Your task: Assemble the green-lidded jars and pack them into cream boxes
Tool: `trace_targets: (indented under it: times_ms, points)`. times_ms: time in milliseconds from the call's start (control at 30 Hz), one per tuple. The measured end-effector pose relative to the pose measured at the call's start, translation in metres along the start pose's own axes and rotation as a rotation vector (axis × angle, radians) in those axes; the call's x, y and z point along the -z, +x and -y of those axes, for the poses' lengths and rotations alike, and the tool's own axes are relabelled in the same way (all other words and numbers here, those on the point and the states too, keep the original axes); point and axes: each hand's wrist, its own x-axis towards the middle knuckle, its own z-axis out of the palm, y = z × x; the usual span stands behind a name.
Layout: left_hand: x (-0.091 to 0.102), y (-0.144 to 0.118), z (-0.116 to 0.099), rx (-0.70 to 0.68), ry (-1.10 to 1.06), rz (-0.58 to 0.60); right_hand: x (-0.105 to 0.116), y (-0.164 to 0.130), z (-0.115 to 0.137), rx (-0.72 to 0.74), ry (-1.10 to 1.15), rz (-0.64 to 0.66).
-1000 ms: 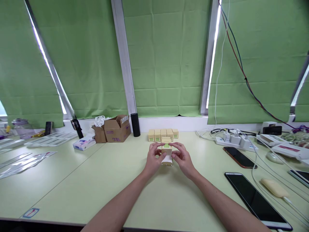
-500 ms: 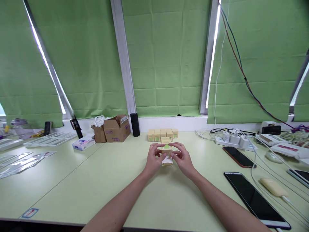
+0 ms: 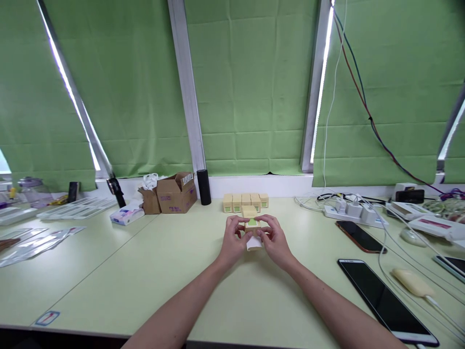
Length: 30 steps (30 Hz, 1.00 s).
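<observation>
Between my two hands is a small cardboard box (image 3: 252, 225) with a green label on its upper face and a pale flap hanging toward me. My left hand (image 3: 234, 238) grips its left side, fingers on the far edge and thumb on the near side. On the right side my right hand (image 3: 273, 237) holds it the same way. Just beyond the held box stands another small tan box (image 3: 249, 211), partly hidden. Behind that, a row of similar small boxes (image 3: 237, 202) sits on the table.
At the back left are an open carton (image 3: 177, 194), a black cylinder (image 3: 203, 187) and a tissue pack (image 3: 127, 214). To my right lie a tablet (image 3: 385, 300), a phone (image 3: 360, 236), a power strip (image 3: 354, 215) and loose cables. Another person's hand (image 3: 9, 243) shows at the left edge.
The held box's near flap hangs slightly lower, with my hands in nearly the same place. Another person's hand has come into view at the far left.
</observation>
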Motion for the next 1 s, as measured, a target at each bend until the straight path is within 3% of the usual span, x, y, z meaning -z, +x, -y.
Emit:
trace_targets:
  times_ms: [333, 500, 700, 1000]
  points:
    - [0.001, -0.002, -0.004, -0.010, 0.011, 0.030, 0.001, 0.001, 0.000, -0.001, 0.008, -0.014]
    - [0.009, -0.003, -0.010, -0.031, -0.105, 0.181, 0.004, 0.004, 0.004, -0.026, 0.064, -0.040]
    - [0.010, -0.002, 0.001, -0.058, -0.105, 0.333, 0.008, 0.006, 0.000, -0.022, 0.076, -0.075]
    - [0.007, -0.004, 0.001, -0.049, -0.098, 0.219, 0.004, 0.004, 0.004, -0.020, 0.077, -0.057]
